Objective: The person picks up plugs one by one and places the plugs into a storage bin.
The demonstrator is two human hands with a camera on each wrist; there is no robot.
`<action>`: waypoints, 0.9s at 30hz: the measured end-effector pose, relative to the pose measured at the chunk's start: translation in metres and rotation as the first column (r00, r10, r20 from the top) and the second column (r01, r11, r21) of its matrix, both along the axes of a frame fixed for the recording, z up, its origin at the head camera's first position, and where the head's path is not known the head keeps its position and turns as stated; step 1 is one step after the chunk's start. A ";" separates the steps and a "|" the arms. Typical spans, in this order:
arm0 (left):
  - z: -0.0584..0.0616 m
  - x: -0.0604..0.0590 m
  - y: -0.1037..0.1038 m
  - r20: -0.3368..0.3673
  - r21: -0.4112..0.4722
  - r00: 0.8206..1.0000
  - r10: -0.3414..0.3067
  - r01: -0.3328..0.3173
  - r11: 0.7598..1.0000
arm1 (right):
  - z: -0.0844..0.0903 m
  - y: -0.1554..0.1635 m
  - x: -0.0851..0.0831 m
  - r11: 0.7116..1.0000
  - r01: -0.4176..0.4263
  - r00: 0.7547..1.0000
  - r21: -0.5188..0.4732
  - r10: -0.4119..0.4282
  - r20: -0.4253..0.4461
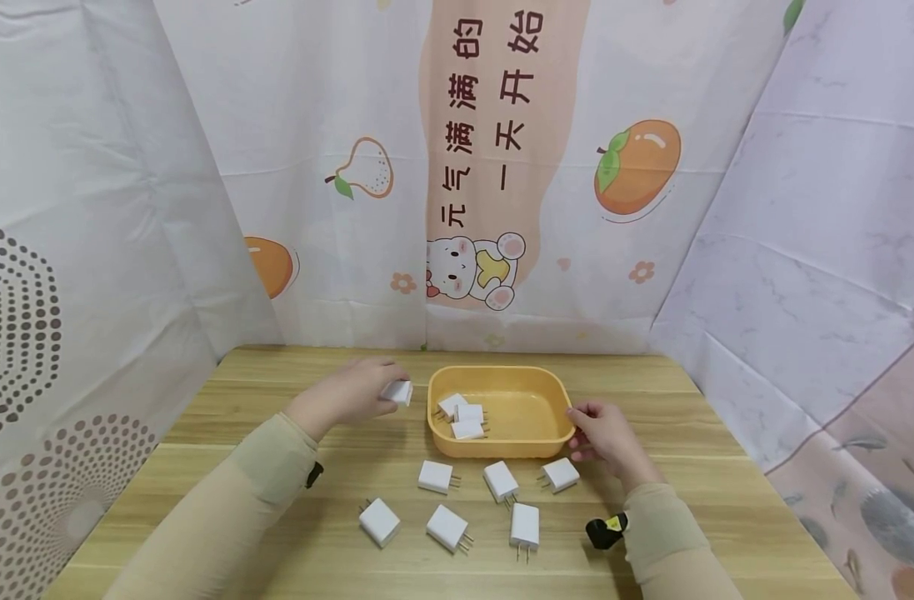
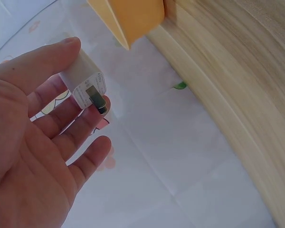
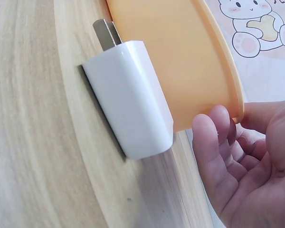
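My left hand [image 1: 352,392] pinches a white plug-in charger [image 1: 399,392] between thumb and fingers, left of a yellow plastic bin [image 1: 501,450]. In the left wrist view the metal prongs of this charger [image 2: 87,72] point toward the fingertips, and the little finger is apart from it. My right hand [image 1: 605,433] pinches the bin's right rim, thumb on one side of the wall and fingertips on the other. Inside the bin, at its left end, lie three white chargers [image 1: 468,413]. Close to the right hand, a charger [image 3: 128,99] rests on the table in front of the bin [image 3: 185,61].
Several more white chargers lie scattered in front of the bin, such as one at the near left [image 1: 379,522] and one at the near right [image 1: 525,527]. The wooden table [image 1: 314,575] ends at a printed curtain [image 1: 337,275] behind, with cloth hanging on both sides.
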State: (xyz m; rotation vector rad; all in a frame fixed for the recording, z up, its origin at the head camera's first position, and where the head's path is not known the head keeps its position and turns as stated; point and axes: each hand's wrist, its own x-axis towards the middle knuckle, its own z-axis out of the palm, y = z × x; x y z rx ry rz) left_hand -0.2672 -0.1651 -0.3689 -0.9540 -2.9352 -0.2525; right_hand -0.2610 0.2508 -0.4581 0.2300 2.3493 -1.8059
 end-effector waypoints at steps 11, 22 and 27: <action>-0.001 -0.003 0.014 0.009 -0.008 1.000 -0.021 0.021 1.000 | -0.001 0.001 -0.001 1.000 -0.003 1.000 0.001 0.003 -0.005; 0.001 -0.006 0.041 -0.010 -0.008 0.998 -0.066 0.066 0.998 | 0.000 0.001 -0.001 1.000 -0.003 1.000 0.013 0.003 -0.014; 0.001 -0.009 0.058 -0.019 -0.005 0.995 -0.094 0.094 0.996 | 0.000 0.001 0.000 1.000 -0.005 1.000 0.009 0.005 -0.010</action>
